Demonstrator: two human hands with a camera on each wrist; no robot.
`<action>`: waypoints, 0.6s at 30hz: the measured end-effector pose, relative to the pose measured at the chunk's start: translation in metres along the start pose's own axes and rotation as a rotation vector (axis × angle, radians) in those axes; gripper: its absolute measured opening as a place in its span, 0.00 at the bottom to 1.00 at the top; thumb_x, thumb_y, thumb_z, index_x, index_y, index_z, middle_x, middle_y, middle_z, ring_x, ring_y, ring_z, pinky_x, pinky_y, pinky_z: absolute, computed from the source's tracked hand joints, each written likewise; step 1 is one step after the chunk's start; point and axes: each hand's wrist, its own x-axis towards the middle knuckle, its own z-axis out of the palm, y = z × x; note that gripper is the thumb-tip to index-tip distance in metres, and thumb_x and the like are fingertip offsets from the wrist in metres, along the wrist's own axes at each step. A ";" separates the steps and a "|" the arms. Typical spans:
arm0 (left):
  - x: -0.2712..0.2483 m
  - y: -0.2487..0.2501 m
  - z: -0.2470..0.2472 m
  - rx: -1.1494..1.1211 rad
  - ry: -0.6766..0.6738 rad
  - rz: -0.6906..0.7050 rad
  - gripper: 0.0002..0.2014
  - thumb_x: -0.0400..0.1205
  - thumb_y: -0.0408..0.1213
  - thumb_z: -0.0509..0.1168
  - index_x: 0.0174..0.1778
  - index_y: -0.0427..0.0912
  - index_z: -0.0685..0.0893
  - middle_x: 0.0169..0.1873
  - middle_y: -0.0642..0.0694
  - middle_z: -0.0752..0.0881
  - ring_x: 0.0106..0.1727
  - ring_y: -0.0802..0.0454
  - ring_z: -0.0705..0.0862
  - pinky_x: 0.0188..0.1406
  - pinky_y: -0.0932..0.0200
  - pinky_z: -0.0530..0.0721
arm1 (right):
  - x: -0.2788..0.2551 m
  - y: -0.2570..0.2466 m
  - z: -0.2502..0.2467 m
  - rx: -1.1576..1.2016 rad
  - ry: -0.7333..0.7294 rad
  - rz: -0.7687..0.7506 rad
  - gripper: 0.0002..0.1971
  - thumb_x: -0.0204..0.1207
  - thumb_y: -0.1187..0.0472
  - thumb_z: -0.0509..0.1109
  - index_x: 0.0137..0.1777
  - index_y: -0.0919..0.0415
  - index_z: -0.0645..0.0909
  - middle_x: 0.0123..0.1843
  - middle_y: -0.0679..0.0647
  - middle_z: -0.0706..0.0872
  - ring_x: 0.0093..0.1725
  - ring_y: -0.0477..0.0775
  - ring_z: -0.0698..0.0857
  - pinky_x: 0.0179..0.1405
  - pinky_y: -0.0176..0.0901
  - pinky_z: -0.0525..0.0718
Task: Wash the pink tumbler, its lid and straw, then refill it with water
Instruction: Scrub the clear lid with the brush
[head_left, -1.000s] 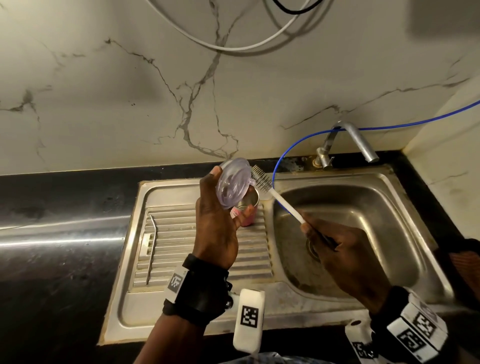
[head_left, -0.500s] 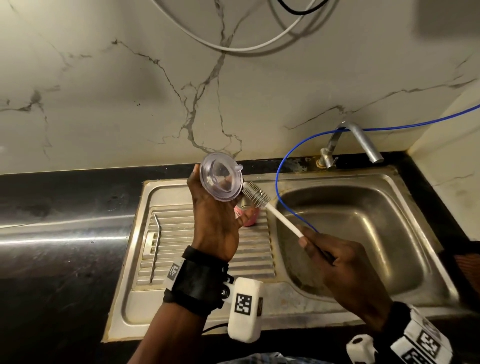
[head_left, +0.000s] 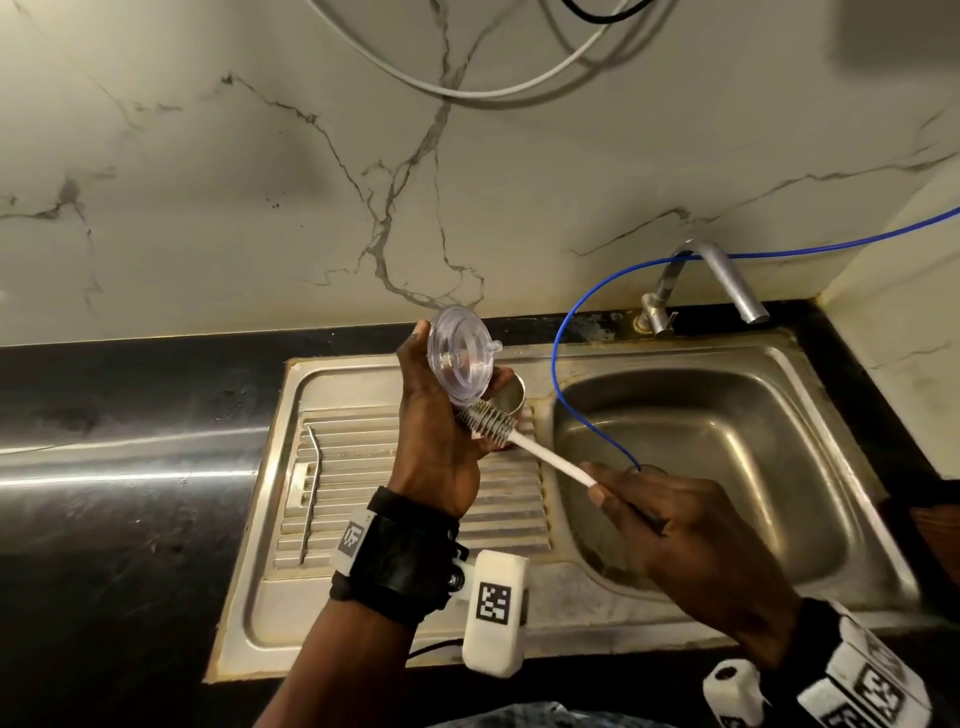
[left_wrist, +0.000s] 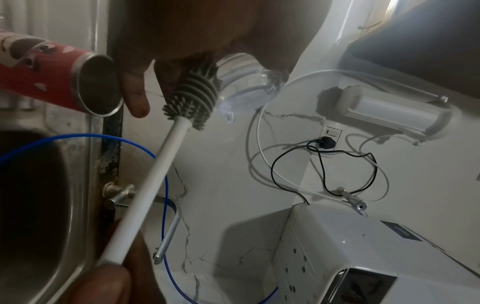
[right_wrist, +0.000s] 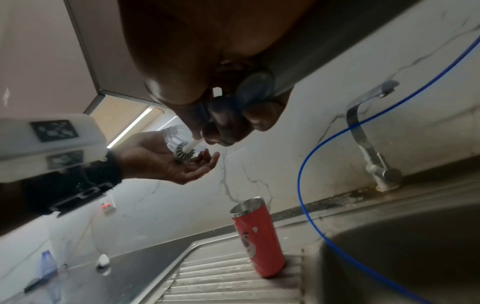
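Brush (head_left: 491, 422) head now lower, under lid (head_left: 460, 359) pinched in left hand (head_left: 441, 441); right hand (head_left: 680, 535) gripping handle.

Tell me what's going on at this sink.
A person is washing up over the sink. The left hand holds the clear lid up, while the right hand grips a white brush whose bristle head sits at the lid's lower edge, against the left palm. The tumbler stands open and upright on the drainboard, and the metal straw lies on the drainboard's left side. The tap shows no water running.
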 end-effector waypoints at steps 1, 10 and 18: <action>0.000 -0.001 0.000 0.032 0.002 0.004 0.39 0.81 0.75 0.55 0.75 0.50 0.85 0.50 0.45 0.91 0.51 0.49 0.92 0.65 0.39 0.84 | 0.003 0.003 -0.002 -0.010 0.011 0.024 0.15 0.87 0.50 0.69 0.71 0.45 0.87 0.42 0.37 0.88 0.39 0.38 0.87 0.40 0.38 0.84; -0.002 -0.001 0.005 0.034 0.029 0.024 0.33 0.85 0.72 0.54 0.68 0.50 0.87 0.43 0.46 0.89 0.44 0.51 0.90 0.43 0.53 0.83 | 0.002 -0.005 -0.008 -0.021 0.004 -0.067 0.17 0.86 0.54 0.71 0.73 0.46 0.85 0.39 0.28 0.80 0.35 0.32 0.80 0.35 0.46 0.83; -0.005 -0.001 0.002 0.079 0.039 0.022 0.39 0.83 0.74 0.55 0.78 0.49 0.84 0.49 0.43 0.93 0.41 0.53 0.93 0.43 0.54 0.87 | 0.007 0.002 -0.011 -0.017 -0.009 -0.025 0.16 0.84 0.52 0.71 0.70 0.45 0.89 0.40 0.34 0.86 0.38 0.33 0.84 0.39 0.31 0.80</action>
